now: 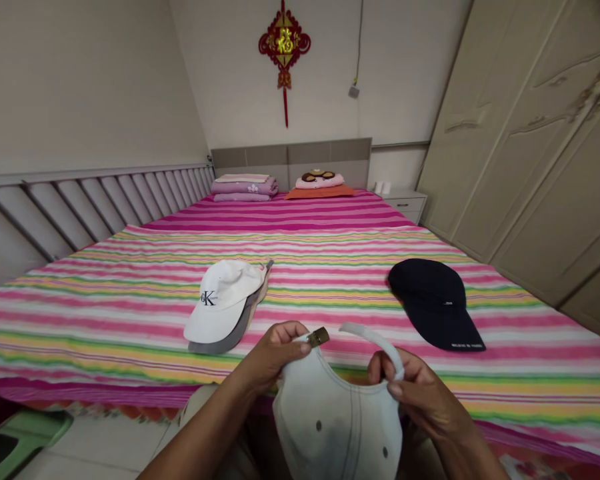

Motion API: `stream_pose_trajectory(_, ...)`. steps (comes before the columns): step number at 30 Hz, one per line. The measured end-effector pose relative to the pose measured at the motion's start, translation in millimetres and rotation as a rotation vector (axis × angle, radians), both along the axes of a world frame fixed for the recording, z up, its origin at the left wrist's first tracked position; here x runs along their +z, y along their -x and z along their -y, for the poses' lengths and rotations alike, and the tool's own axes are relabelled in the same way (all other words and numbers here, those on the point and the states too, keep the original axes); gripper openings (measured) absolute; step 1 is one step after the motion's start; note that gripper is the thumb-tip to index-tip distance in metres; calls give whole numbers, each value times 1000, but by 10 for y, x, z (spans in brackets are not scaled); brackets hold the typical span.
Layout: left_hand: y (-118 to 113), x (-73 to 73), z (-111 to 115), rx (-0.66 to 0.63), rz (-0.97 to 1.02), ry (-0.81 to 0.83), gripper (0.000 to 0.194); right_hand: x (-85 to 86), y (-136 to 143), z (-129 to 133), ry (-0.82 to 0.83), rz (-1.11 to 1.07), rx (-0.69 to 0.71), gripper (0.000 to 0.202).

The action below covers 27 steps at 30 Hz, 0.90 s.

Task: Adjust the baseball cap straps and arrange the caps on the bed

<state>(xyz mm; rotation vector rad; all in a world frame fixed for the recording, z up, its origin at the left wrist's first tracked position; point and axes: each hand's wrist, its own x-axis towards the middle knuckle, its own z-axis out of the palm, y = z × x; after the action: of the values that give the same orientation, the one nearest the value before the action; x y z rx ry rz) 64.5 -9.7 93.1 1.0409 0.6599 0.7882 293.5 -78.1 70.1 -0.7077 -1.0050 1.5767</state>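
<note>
A pale grey-blue cap hangs at the bottom centre with its back opening upward. My left hand pinches its edge beside a brass-coloured buckle. My right hand grips the other side at the base of the loose strap, whose free end curves toward the buckle without touching it. On the striped bed, a white cap with dark letters lies over a grey one, left of my hands. A dark navy cap rests on the right.
Folded bedding and a pink pillow sit by the headboard. A railing runs along the left. At the right stand a nightstand and a wardrobe. A green stool is at lower left.
</note>
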Motion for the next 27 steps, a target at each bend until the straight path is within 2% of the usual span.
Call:
stream_pose_trajectory(4,-42,214,63,-10,-41,-121,14,124,51,33,-62,-98,27,23)
stream_pose_trajectory(7,-75,288,81,-7,-36,-174,20,172,87,36,-96,-111,-2,23)
stream_pose_trajectory(10,-90,257,66,8,-22,-203,23,215,70,18,-113,-70,-39,17)
stream_pose_trajectory(14,-97,165,44,-6,16,-184,20,273,-7,-16,-138,-17,-76,21)
stream_pose_trajectory(17,-130,131,49,-23,31,-187,19,329,4,-29,-107,125,-128,23)
stream_pose_trajectory(21,-209,143,86,-31,-48,-225,19,442,188,-37,-45,364,-191,30)
stream_pose_trajectory(24,-261,151,113,-49,-74,-260,23,486,355,-58,-15,407,-187,32)
stream_pose_trajectory(27,-289,137,120,-47,-84,-300,27,461,455,-86,20,411,-182,28)
